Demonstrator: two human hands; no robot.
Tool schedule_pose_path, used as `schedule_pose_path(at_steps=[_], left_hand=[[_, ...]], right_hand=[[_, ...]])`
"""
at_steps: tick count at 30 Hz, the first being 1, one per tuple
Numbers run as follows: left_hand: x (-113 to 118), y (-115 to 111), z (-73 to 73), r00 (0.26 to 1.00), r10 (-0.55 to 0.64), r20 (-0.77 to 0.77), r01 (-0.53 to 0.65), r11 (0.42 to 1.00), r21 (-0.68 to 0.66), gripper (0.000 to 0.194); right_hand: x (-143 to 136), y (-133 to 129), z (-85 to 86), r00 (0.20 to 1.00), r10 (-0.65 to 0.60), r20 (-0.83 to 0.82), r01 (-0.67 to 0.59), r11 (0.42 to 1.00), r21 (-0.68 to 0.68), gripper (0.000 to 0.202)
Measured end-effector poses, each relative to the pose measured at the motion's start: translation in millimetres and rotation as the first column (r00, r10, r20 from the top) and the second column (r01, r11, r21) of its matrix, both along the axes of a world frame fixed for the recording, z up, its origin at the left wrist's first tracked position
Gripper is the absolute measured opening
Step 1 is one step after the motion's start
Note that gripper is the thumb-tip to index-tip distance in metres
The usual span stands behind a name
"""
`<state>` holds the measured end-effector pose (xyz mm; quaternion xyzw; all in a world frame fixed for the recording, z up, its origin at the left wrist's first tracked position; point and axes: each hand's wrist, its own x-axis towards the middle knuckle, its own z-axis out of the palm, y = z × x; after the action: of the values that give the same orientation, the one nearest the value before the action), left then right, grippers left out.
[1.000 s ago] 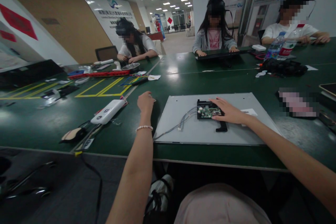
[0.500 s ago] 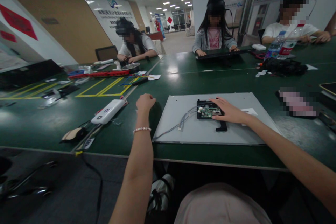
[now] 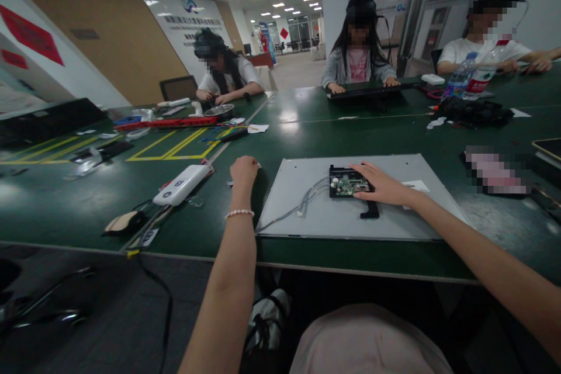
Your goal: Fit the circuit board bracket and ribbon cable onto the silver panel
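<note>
A pale grey flat panel (image 3: pixel 302 201) lies on the green table before me. On it sits a circuit board (image 3: pixel 344 187) in a black frame, with grey cables (image 3: pixel 309 196) running from its left side toward the panel's lower left corner. My right hand (image 3: pixel 381 185) spans the board's right part, thumb near the lower edge and fingers at the upper edge, holding it. Left of the panel, my left hand (image 3: pixel 243 172) is closed on the tabletop; small pale edges show beside it, but what it holds is hidden. A black L-shaped piece (image 3: pixel 370 210) juts below the board.
A white power strip (image 3: pixel 182 185) and a beige-and-black object (image 3: pixel 125 222) lie to the left. At right are a phone (image 3: pixel 497 172), bottles (image 3: pixel 480 79) and a black bundle (image 3: pixel 475 112). Three people sit across the table; one has hands on a black panel (image 3: pixel 368 92).
My left hand has shifted very slightly to the right, and a small pale edge now shows by its fingers. My right hand stays on the circuit board.
</note>
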<state>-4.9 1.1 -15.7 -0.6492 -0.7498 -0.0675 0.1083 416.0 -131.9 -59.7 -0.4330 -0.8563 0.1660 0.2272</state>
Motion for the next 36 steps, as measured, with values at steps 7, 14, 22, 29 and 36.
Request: schedule_pose_path(at_steps=[7, 14, 22, 29, 36], left_hand=[[4, -7, 5.4, 0.998, -0.047, -0.037, 0.047, 0.999, 0.015, 0.037], [4, -2, 1.6, 0.999, -0.017, -0.031, 0.016, 0.999, -0.034, 0.031], [13, -6, 4.1, 0.999, -0.026, -0.020, 0.028, 0.994, 0.104, 0.034], [26, -5, 14.7, 0.951, -0.120, 0.285, 0.051, 0.970, 0.239, 0.035], [37, 12, 0.3, 0.834, -0.433, 0.342, 0.396, 0.901, 0.176, 0.025]], right_hand=[[0, 1, 0.1, 1.000, 0.005, 0.005, -0.005, 1.000, 0.016, 0.084], [4, 5, -6.1, 1.000, 0.009, 0.000, -0.009, 1.000, 0.007, 0.084], [2, 2, -1.7, 1.000, 0.010, 0.015, -0.010, 1.000, -0.004, 0.083], [2, 1, 0.1, 1.000, 0.003, 0.011, -0.003, 1.000, 0.005, 0.083], [2, 1, -0.9, 1.000, 0.010, -0.012, -0.010, 1.000, 0.027, 0.085]])
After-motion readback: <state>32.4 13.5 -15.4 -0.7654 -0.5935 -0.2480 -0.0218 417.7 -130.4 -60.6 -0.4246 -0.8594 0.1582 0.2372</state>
